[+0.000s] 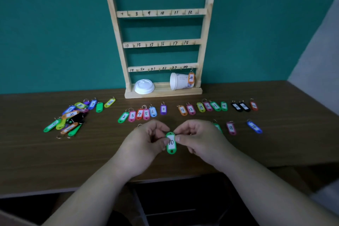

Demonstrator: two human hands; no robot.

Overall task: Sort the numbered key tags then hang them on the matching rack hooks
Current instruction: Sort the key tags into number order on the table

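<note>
Crowding the rack base point(163, 94) lie a cup point(177, 81) and lid point(144, 86).

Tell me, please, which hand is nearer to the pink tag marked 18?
Right. The right hand is just left of the pink tag; the left hand is farther left, past the green tag.

Brown wood-grain table point(55, 161) set against a teal wall point(55, 33) — matte, evenly lit. A pale grey wall point(321, 51) meets it at right. Under the table's front edge — deep shadow.
</note>
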